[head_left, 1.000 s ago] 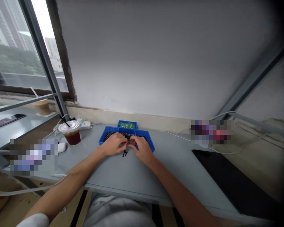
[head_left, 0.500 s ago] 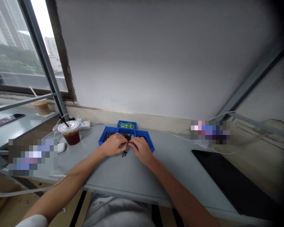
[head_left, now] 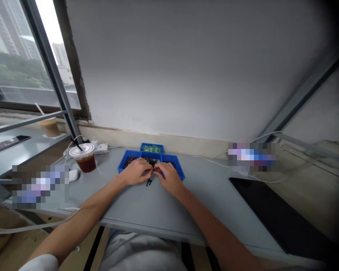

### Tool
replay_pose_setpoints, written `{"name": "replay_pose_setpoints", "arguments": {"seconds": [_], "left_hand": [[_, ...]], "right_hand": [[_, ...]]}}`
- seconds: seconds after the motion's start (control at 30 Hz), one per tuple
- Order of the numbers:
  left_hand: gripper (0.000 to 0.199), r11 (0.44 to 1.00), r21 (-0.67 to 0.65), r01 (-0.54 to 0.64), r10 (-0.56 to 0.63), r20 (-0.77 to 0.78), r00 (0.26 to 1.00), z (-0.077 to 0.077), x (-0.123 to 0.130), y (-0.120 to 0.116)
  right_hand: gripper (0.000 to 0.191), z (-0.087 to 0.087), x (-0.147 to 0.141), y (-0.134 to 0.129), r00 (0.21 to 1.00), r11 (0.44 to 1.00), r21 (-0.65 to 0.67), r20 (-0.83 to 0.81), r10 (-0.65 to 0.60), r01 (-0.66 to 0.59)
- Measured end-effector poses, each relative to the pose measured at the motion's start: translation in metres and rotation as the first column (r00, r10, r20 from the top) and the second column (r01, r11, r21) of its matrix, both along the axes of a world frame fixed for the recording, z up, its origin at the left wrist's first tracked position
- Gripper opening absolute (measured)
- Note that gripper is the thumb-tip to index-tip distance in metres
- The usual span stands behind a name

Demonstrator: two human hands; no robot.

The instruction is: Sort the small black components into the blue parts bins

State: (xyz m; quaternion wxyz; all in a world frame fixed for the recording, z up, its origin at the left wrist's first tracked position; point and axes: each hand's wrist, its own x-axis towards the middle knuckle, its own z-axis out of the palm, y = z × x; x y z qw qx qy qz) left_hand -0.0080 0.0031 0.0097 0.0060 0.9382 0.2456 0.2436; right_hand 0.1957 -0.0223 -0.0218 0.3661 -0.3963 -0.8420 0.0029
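Observation:
My left hand (head_left: 136, 171) and my right hand (head_left: 169, 179) meet at the fingertips, just in front of a row of blue plastic bins. The left bin (head_left: 123, 166) holds a heap of small dark parts, and the right bin's rim (head_left: 177, 171) shows beside my right hand. A green-filled blue bin (head_left: 151, 148) stands behind them. My fingers hide whatever lies between them, so I cannot tell if they hold a part. A small black plastic piece (head_left: 149, 182) lies on the grey table (head_left: 135, 205) just below my fingertips.
A lidded plastic cup of dark drink (head_left: 84, 158) with a black straw stands left of the bins, near a white mouse (head_left: 73, 175) and a white power strip (head_left: 101, 149). A black flat panel (head_left: 271, 214) lies at the right. White cables run along the wall.
The view has shifted slightly. My hands stay over the front of the bins, with only small finger movements, and the black piece stays on the table.

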Motion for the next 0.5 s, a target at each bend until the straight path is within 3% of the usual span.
{"name": "replay_pose_setpoints", "arguments": {"seconds": [0.5], "left_hand": [[0.021,1.000,-0.010,-0.004,0.004,-0.009,1.000,-0.0009,0.0004,-0.0002]], "right_hand": [[0.026,0.0046,0.0007,-0.0011,0.999,1.000,-0.001,0.038,0.022,-0.022]]}}
